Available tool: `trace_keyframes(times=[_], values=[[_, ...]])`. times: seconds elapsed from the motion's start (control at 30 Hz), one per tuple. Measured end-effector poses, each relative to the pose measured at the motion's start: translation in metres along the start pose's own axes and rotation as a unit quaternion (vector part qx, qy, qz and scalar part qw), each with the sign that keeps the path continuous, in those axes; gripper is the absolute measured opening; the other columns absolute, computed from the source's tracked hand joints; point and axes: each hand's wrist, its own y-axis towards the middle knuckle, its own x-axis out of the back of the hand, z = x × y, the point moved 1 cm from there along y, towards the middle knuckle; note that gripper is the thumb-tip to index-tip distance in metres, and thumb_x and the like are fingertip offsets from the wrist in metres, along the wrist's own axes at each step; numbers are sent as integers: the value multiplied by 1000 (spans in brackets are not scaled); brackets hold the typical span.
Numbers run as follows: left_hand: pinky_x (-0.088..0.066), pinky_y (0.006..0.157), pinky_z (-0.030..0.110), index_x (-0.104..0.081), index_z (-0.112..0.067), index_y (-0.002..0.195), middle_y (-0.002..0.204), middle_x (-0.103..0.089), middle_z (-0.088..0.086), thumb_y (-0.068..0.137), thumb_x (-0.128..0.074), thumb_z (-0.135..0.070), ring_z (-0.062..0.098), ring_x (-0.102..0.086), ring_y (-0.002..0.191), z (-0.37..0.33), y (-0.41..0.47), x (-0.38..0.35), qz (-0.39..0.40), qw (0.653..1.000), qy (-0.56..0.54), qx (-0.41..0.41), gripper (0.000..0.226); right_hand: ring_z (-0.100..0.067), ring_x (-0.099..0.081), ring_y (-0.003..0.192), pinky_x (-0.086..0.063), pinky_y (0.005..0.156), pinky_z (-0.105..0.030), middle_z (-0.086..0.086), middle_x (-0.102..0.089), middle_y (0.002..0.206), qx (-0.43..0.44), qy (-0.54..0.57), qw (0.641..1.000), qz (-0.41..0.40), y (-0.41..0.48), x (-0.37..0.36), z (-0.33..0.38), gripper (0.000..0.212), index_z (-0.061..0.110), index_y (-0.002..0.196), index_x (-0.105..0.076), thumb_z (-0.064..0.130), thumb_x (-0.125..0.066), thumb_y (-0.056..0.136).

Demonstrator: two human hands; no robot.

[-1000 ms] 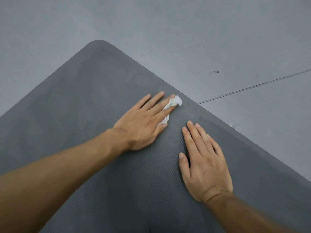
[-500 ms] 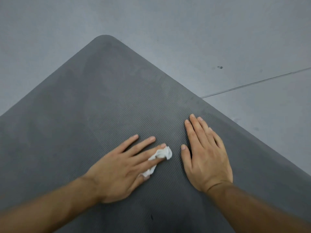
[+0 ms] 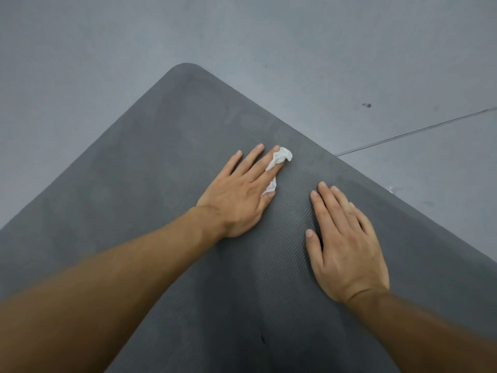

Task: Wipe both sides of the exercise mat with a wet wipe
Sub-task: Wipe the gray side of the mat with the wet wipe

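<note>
The left hand [image 3: 236,200] is pressing a crumpled white wet wipe [image 3: 281,158] under straight fingers onto the dark grey ribbed foam exercise mat [image 3: 161,170], near its far right edge; the right hand [image 3: 347,251] is lying flat beside it, empty

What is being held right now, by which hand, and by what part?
Nothing is gripped. The left hand pins the wipe under straight fingers on the mat; the right hand lies flat, empty.
</note>
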Motion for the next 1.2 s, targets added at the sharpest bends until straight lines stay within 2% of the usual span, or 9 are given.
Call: trace_keyframes(times=[0.13,0.27,0.33,0.43,0.57,0.7,1.07,1.13,1.2], values=[[-4,130,45,-2,-20,166,173,13,-4,109,-15,-45,18,16,159,-13,-20,-8,22,997,23,-69,63,-17,-15,159,-16,128,-39,-2,-20,172,-2,1,1000,2,-1,2,0,64,14,163,-28,41,-30,105],[-9,128,46,-10,-18,166,174,6,-3,110,-22,-45,20,8,160,-10,-26,-10,26,988,51,-144,64,-16,-16,159,-18,127,-40,-1,-20,172,-7,0,1000,1,0,1,0,64,14,163,-29,40,-33,104],[-8,128,46,-8,-19,166,174,4,-4,109,-21,-45,18,6,160,-6,-14,-7,24,984,63,-164,64,-16,-15,159,-16,127,-39,-1,-20,172,-9,1,1000,1,1,1,0,64,14,163,-29,40,-34,104],[-3,129,45,1,-25,166,173,7,-8,109,-15,-45,14,11,159,-3,17,-2,16,987,51,-152,63,-14,-13,159,-13,128,-37,0,-18,172,-18,4,1000,2,0,2,0,65,14,163,-28,40,-34,104],[-6,129,49,-3,-27,166,174,-2,-8,107,-15,-43,12,7,159,-10,53,-2,-11,993,26,-114,62,-13,-11,159,-13,129,-36,1,-14,173,-28,14,1000,4,1,3,1,67,14,164,-25,41,-35,103],[-11,128,51,-8,-26,166,173,-5,-10,108,-19,-42,13,1,160,-9,55,-9,-47,992,22,-118,62,-13,-8,160,-13,129,-36,1,-10,174,-36,16,999,16,1,3,1,69,15,165,-22,42,-36,103],[-7,128,48,-11,-30,166,172,-11,-13,107,-15,-43,16,-5,159,-10,54,-6,-57,990,8,-125,61,-14,-6,160,-13,129,-39,0,-8,174,-53,-7,998,32,-1,4,5,70,15,166,-16,47,-25,104],[-6,128,47,-10,-33,166,172,-10,-15,107,-15,-44,15,-4,159,-9,54,-6,-55,991,7,-121,60,-14,-2,160,-11,130,-40,1,-4,175,-85,-10,996,33,-2,3,8,71,16,167,-12,50,-21,106],[-4,129,46,-10,-35,165,172,-9,-17,106,-13,-45,14,-3,159,-10,53,-6,-54,991,6,-119,60,-13,2,160,-6,130,-39,1,1,174,-162,0,987,16,-13,2,15,72,16,167,-7,55,-15,107]])
